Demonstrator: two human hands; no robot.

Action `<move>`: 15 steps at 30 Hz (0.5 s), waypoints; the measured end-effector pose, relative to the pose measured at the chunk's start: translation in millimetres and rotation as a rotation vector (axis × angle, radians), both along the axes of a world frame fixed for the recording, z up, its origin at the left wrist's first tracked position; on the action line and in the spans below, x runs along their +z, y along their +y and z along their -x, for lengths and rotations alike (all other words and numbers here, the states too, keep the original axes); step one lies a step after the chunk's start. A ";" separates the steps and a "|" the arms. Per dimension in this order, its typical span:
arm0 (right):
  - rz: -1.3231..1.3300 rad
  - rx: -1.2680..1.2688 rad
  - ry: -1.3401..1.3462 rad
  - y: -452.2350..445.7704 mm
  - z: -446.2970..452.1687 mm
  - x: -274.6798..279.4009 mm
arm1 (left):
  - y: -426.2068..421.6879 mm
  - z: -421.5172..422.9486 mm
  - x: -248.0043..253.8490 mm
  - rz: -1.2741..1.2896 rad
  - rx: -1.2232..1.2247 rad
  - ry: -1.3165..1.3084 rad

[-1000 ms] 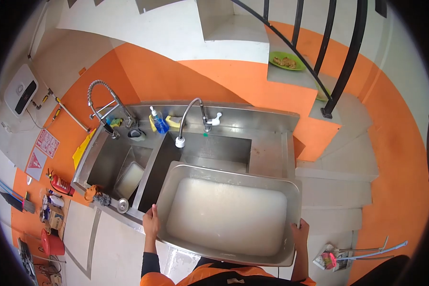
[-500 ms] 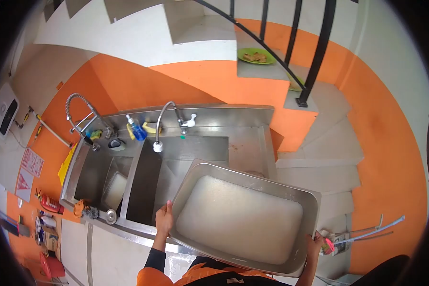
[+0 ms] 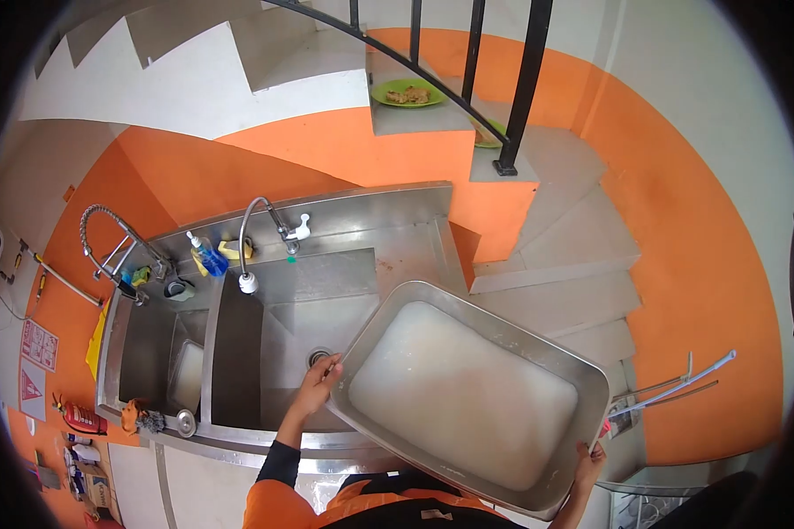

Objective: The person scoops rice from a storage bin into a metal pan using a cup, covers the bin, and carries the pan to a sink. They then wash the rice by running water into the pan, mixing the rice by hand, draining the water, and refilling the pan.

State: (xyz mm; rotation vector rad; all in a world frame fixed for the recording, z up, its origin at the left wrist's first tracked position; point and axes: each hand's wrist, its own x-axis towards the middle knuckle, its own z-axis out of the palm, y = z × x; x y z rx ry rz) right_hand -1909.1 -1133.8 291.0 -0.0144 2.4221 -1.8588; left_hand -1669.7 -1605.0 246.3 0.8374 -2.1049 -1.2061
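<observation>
A large rectangular metal pan (image 3: 468, 392), partly filled with cloudy whitish liquid, is held tilted in the view, its right side lower than its left. My left hand (image 3: 316, 384) is closed on the rim at its left corner. At the lower right corner my right hand (image 3: 588, 465) grips the opposite rim. The pan hangs in front of the right end of the steel sink (image 3: 318, 317), overlapping its front edge. Whether there is anything solid under the cloudy liquid, I cannot tell.
A curved faucet (image 3: 249, 242) and a blue bottle (image 3: 209, 257) stand behind the basins. A spring faucet (image 3: 106, 251) is at the left. Stairs (image 3: 556, 291) rise on the right, with a green plate (image 3: 408, 93) of food and a black railing (image 3: 525, 88). Broom handles (image 3: 679, 385) lie lower right.
The pan has moved right, away from over the sink basin, and turned clockwise, with both hands still on it. The view has swung right, and the basin's drain now shows.
</observation>
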 end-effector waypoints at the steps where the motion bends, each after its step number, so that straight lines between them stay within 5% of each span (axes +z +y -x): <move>1: -0.004 -0.010 -0.003 4.6 -2.2 1.8 | 3.9 5.3 -3.7 0.032 0.021 0.012; 6: 0.049 -0.047 0.001 27.6 -10.9 -3.6 | 26.9 30.9 32.9 -0.096 0.125 -0.163; 15: -0.014 -0.140 0.005 65.0 -35.5 18.3 | 41.3 55.4 21.6 -0.113 0.111 -0.288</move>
